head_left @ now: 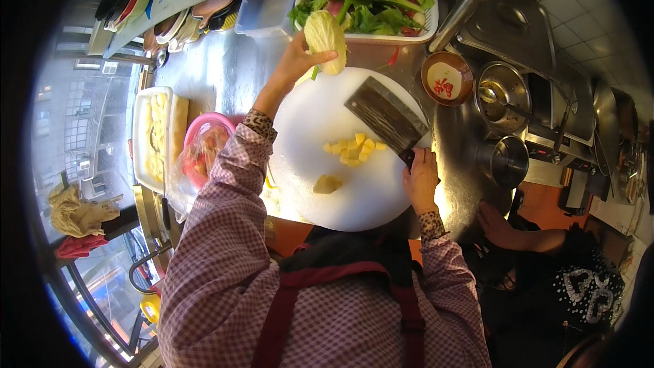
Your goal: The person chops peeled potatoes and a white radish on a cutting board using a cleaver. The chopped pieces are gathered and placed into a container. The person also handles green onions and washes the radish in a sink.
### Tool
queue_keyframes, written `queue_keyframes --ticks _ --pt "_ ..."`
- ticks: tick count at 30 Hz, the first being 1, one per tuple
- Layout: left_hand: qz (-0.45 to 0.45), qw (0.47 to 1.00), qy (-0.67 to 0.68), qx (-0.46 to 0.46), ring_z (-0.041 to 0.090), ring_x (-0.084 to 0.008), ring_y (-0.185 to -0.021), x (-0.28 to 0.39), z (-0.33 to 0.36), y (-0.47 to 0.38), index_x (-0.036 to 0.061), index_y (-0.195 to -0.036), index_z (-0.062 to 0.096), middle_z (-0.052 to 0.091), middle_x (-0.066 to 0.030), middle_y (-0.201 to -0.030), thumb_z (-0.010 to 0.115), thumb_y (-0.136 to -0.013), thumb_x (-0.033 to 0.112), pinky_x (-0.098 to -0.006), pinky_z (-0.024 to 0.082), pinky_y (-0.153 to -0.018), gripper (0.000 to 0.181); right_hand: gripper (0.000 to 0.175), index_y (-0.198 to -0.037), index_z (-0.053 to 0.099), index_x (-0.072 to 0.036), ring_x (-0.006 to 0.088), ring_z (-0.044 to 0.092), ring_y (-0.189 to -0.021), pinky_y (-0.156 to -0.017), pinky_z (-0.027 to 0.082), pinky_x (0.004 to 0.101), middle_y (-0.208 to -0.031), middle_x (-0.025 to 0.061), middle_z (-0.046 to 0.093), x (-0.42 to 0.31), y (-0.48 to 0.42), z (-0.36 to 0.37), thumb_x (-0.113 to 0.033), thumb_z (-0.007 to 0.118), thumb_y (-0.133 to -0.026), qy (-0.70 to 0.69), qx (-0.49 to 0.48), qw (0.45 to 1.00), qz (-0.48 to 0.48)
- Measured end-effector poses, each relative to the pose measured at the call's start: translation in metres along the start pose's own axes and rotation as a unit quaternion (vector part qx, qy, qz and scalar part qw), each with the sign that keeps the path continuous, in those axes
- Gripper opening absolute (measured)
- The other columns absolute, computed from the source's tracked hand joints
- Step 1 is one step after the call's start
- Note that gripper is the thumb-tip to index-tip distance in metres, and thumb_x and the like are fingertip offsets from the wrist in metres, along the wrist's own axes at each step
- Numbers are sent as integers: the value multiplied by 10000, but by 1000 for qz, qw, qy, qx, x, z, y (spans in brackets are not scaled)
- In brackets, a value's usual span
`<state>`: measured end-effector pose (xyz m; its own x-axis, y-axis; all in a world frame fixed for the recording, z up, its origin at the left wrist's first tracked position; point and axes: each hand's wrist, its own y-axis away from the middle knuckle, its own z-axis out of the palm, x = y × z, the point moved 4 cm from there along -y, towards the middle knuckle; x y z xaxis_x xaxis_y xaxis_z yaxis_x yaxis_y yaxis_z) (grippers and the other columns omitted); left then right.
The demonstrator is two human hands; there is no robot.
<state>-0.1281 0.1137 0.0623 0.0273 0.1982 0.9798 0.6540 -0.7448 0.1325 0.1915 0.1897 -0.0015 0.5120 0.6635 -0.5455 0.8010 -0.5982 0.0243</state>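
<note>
My left hand (305, 59) grips a pale yellow-green head of napa cabbage (327, 43) above the far edge of a round white cutting board (301, 128). My right hand (422, 180) is closed on the handle of a broad cleaver (387, 115), whose blade lies over the right part of the board. Left of the blade is a small pile of pale yellow cubes (352, 149). Nearer to me lies one larger pale piece (327, 184). Past the cabbage stands a white basket of leafy greens (378, 7) and red vegetables.
Left are a white tub of pale peeled pieces (156, 138) and a pink bowl (204, 125) with a plastic bag. A red chili (392, 57) lies behind the board. Right stand a brown bowl (448, 79) and metal pots (506, 162). Another person's hand (495, 222) rests at the counter's right edge.
</note>
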Motion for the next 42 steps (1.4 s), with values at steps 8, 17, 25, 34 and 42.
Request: queue_keyframes --ticks 8,17,25,34,42 --pt "-3 997 -67 -37 564 -208 -1021 -5 3 1 -4 -1245 442 583 -113 -1132 787 -688 183 -317 444 -882 682 412 -1045 470 14 369 459 -946 -863 393 433 -997 194 483 3 2 4 -44 620 -665 12 14 1000 -3" --pt "153 936 -304 85 619 -207 -767 26 65 -99 -23 -1097 526 636 -118 -850 786 -629 481 -298 508 -637 735 360 -1015 503 5 362 478 -955 -863 384 456 -971 184 515 5 7 14 -39 580 -666 -10 67 998 -1" --pt "191 719 -663 83 569 -361 -938 -49 74 -205 102 -1071 588 584 -189 -1065 590 -757 562 -459 481 -688 557 316 -957 531 28 353 492 -979 -865 408 416 -1020 208 517 14 8 12 -26 547 -646 -21 100 995 -2" --pt "186 725 -660 61 492 -379 -954 -67 46 -226 165 -1163 561 504 -191 -1093 534 -776 451 -481 451 -730 481 443 -1017 484 14 310 461 -1026 -880 403 382 -1042 158 483 3 10 5 -112 674 -637 11 56 998 31" --pt "184 770 -610 45 532 -317 -779 -47 31 -214 116 -1170 561 550 -172 -907 583 -746 274 -422 461 -648 453 416 -964 487 13 306 475 -973 -826 422 375 -997 153 489 3 5 4 -99 660 -603 56 93 994 29"
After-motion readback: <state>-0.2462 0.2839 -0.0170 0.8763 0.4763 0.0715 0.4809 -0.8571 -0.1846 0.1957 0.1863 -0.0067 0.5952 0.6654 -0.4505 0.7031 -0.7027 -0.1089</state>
